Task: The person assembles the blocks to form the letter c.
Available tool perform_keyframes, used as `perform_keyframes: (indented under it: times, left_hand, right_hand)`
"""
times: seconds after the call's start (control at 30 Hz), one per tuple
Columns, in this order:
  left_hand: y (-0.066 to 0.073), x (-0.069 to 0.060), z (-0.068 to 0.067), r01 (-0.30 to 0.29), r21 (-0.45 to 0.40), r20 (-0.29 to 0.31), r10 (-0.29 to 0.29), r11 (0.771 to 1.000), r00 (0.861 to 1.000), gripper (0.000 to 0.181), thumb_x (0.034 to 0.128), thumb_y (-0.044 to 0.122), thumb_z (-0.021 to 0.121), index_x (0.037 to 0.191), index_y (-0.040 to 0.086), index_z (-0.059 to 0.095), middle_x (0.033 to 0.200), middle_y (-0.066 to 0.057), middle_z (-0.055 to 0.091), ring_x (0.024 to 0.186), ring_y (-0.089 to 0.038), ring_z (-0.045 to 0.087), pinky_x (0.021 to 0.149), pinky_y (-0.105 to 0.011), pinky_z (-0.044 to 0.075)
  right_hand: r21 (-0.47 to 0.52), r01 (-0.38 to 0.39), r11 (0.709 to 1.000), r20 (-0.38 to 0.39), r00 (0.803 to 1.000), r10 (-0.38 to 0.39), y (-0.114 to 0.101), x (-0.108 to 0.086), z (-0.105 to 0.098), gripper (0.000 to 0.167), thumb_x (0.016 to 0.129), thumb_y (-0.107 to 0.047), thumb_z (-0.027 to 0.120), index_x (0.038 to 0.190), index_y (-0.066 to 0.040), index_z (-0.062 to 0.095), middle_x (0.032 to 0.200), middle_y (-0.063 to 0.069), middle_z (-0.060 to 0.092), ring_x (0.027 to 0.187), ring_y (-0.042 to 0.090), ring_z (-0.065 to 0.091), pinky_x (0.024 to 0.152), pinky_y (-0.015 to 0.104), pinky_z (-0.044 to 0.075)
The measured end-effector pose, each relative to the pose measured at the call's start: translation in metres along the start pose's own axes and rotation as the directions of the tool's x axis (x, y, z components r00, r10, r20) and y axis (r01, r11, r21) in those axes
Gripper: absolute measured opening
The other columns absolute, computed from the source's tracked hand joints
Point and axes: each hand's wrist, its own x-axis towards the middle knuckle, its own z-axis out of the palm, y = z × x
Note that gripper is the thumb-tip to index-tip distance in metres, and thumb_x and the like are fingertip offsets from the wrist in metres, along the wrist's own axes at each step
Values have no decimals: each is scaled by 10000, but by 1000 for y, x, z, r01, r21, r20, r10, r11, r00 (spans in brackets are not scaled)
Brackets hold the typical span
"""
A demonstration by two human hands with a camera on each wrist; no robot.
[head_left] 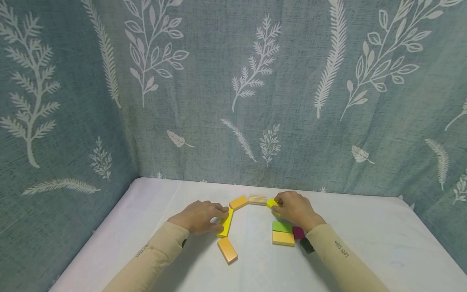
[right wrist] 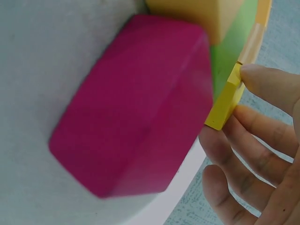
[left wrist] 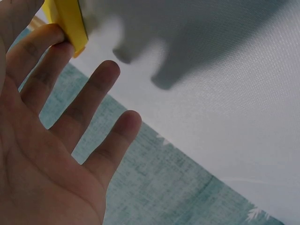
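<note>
My left hand [head_left: 200,217] pinches a long yellow block [head_left: 227,225] between thumb and fingers at the left of a curved row on the white table. In the left wrist view, two fingers touch that yellow block [left wrist: 70,21] while the other two extend away from it. At the row's right end, my right hand [head_left: 296,209] holds another yellow block [head_left: 270,202], partly hidden by the fingers. The right wrist view has thumb and fingertips on this yellow block [right wrist: 224,105]. Between the hands lie an orange block [head_left: 238,202] and a ridged pale wooden block [head_left: 257,200].
A second orange block [head_left: 228,250] lies below the left yellow one. Near my right wrist sit a green block [head_left: 282,226], a light orange block [head_left: 283,238] and a magenta block [head_left: 298,232], close together. Patterned blue-green cloth [head_left: 219,154] rises behind the white table [head_left: 372,243].
</note>
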Motion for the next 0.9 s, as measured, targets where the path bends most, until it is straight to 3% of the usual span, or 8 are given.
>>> perform_keyframes:
  times: [0.57,0.9]
  left_hand:
    - [0,0,-1,-9,9,-10,9,1000,1000,375,921,313,751,1276,194,724,1386,7,635,1139,-287,636,934,-470,527]
    - [1,-1,-2,-6,4,-5,6,1000,1000,363,917,296,758,1262,185,730,1382,6,637,1126,-282,638,921,-459,528]
  right_hand:
    - [2,-17,1000,-14,1000,17,0,-2,1,363,907,-307,776,1182,-73,741,1071,47,740,982,228,693,867,483,566]
    - [31,-49,998,22,999,49,6,-8,-7,433,952,-352,710,1294,-87,681,1140,53,719,1029,263,675,876,520,547]
